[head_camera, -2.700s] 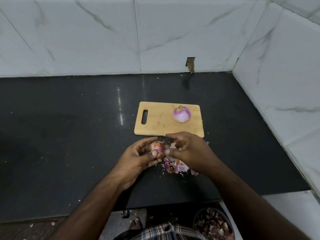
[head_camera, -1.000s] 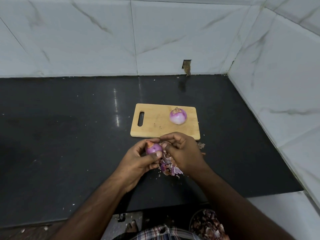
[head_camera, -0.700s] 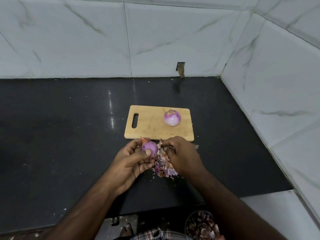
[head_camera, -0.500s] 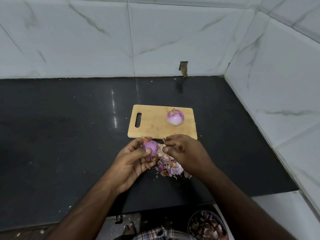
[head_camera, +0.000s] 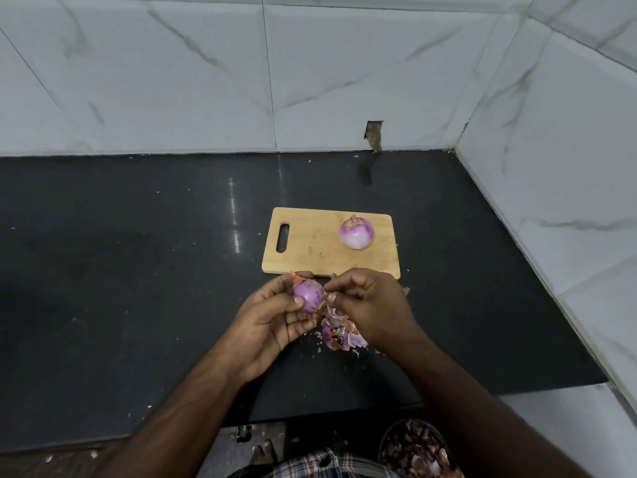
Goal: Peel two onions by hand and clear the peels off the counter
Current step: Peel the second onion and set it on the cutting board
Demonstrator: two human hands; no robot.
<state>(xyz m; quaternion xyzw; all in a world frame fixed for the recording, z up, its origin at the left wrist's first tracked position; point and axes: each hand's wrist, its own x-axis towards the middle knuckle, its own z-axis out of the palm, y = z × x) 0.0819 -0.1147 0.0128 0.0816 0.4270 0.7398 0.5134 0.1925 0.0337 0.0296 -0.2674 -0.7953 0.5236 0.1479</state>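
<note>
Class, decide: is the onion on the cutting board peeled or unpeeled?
Peeled. The onion on the cutting board shows glossy purple-white flesh; only a dry tuft remains on top.

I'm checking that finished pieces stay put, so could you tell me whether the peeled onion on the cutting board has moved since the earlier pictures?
No. The peeled onion sits on the same right-hand part of the cutting board as before; only the camera has shifted.
</note>
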